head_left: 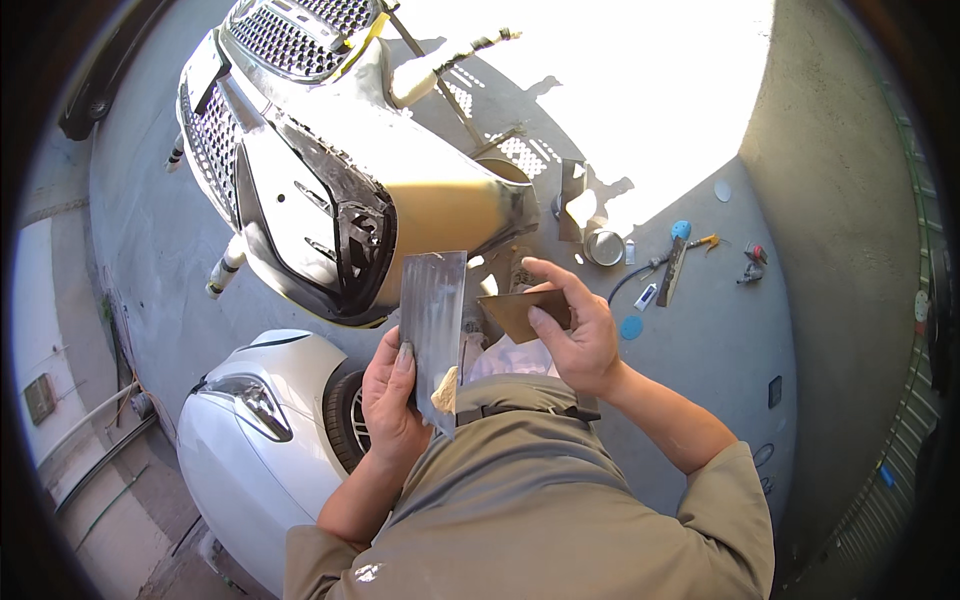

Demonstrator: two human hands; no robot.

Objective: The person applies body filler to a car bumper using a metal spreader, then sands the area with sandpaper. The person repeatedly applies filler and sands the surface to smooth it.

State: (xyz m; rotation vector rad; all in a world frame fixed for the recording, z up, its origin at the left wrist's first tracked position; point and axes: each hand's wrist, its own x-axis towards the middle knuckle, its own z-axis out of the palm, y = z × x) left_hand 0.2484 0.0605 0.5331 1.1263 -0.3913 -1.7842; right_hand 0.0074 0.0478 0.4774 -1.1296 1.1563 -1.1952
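My left hand [388,400] grips the lower edge of a long grey metal plate [432,305], its thumb lying on the face. A lump of beige putty [446,390] sticks near the plate's bottom corner, and pale smears run along its surface. In my right hand [592,345] is a thin brownish spreader [522,312], pinched between thumb and fingers just right of the plate. The two tools are apart. Beyond them stands a car bumper [340,130] with dark mesh grilles; a yellowish-beige patch [445,215] covers its near right corner.
A white car [260,480] stands close on my left. On the floor to the right lie a round tin [603,247], a small tube [645,295], a long sanding block [673,270], a hose, blue discs [631,327] and a small tool [752,268]. A wall [840,200] rises at far right.
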